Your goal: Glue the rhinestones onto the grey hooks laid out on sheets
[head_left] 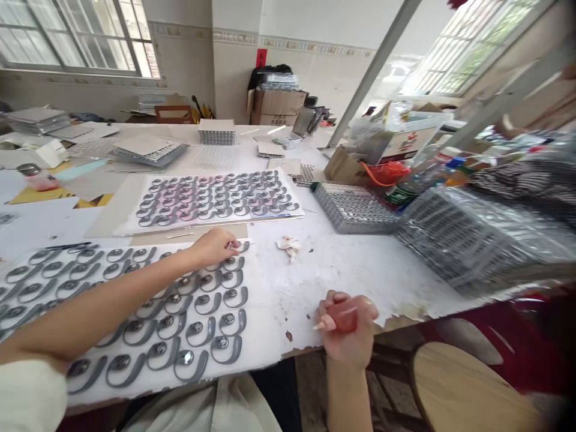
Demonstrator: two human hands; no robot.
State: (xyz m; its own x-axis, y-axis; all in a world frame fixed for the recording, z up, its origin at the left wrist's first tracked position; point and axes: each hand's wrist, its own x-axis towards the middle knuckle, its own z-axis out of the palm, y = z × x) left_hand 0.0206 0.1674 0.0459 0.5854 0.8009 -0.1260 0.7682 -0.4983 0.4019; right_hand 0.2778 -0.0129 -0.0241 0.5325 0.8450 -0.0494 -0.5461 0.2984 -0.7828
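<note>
My left hand [210, 248] rests at the top right of a white sheet [265, 336] covered in rows of grey curved hooks with round metal studs. Its fingertips are curled against a hook [238, 246], and I cannot tell whether they grip it. My left forearm lies across the sheet. My right hand [346, 330] is closed on a small red object [344, 318] with a pale tip [327, 323], off the sheet, near the table's front edge. A second sheet of hooks [216, 198] lies farther up the table.
A crumpled tissue [288, 247] lies between the sheets and a metal-mesh tray [355, 209]. Plastic-wrapped stacks [477, 240] fill the right side. Cardboard boxes [276, 107] stand at the back, and a round wooden stool [468, 390] stands below the front edge.
</note>
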